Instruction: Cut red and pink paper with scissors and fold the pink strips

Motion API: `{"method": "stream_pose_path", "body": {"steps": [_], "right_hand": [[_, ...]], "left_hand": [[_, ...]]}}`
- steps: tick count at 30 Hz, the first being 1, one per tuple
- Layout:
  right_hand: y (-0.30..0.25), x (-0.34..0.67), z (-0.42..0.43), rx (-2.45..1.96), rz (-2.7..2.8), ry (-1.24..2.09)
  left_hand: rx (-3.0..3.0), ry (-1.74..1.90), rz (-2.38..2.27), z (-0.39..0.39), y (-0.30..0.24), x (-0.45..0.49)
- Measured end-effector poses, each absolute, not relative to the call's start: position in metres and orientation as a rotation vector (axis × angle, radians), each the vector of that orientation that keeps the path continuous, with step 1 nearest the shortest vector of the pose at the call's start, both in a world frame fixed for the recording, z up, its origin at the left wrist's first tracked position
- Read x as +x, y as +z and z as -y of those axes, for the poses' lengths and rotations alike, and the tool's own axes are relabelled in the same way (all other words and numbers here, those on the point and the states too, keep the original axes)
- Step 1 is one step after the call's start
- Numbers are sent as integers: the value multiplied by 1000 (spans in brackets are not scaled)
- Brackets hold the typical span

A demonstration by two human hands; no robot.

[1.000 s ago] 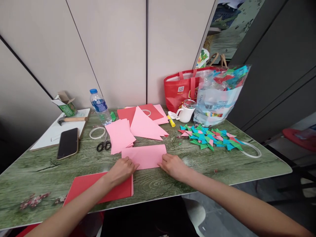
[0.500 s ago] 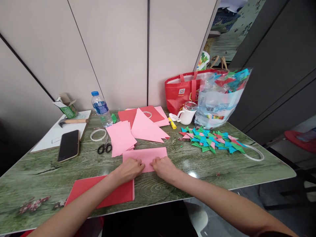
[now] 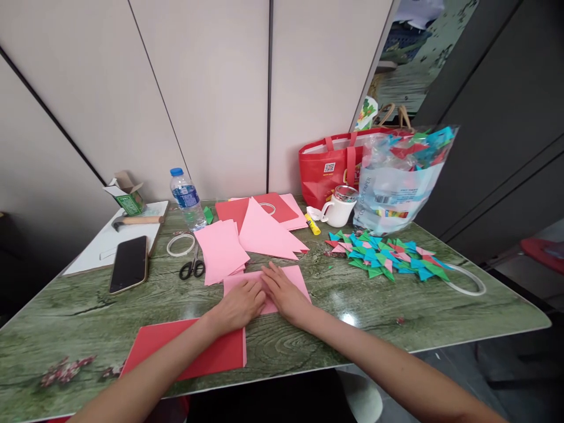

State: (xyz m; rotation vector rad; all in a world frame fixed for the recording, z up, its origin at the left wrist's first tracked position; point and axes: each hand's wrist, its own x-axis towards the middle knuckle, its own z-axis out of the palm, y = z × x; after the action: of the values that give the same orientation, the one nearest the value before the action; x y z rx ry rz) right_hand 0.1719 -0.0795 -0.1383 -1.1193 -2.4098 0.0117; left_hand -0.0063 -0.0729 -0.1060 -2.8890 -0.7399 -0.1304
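Note:
A folded pink sheet of paper (image 3: pixel 299 279) lies flat on the table in front of me. My left hand (image 3: pixel 241 302) is on its left half, fingers curled and closed at the sheet's near edge. Flat across its middle rests my right hand (image 3: pixel 287 295), fingers stretched out, the tips close to the left hand's fingers. Under my left forearm is a stack of red paper (image 3: pixel 220 349) with a pink edge showing. Just beyond the sheet are a pile of pink rectangles (image 3: pixel 221 249) and some pink triangles (image 3: pixel 267 232).
Scissors (image 3: pixel 192 268), a tape roll (image 3: pixel 180 245), a phone (image 3: pixel 129 264), a hammer (image 3: pixel 138 220) and a water bottle (image 3: pixel 188 200) stand or lie left. Rightward are a glue stick (image 3: pixel 312 224), a white mug (image 3: pixel 341 208), folded coloured pieces (image 3: pixel 383 255) and a filled plastic bag (image 3: pixel 396 194).
My right hand has gone from a closed grip on the sheet's near edge to lying flat with fingers extended further up the paper. The left hand stays on the sheet. The view has shifted slightly.

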Motion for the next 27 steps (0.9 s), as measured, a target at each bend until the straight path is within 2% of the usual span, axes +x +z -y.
{"method": "stream_pose_path", "body": {"steps": [4, 10, 16, 21, 27], "right_hand": [[-137, 173, 79, -1131, 2506, 60], [-137, 170, 80, -1208, 2518, 2], [-134, 169, 80, -1236, 2567, -11], [-131, 170, 81, -1259, 2556, 5], [-134, 180, 85, -1281, 2535, -9]], "left_hand": [[-2945, -402, 746, 70, -109, -7], [-3007, -555, 785, 68, -116, -12], [-2885, -425, 879, 64, -129, -19], [-2831, -258, 863, 62, -122, -17], [-2831, -223, 812, 64, -114, -3]]}}
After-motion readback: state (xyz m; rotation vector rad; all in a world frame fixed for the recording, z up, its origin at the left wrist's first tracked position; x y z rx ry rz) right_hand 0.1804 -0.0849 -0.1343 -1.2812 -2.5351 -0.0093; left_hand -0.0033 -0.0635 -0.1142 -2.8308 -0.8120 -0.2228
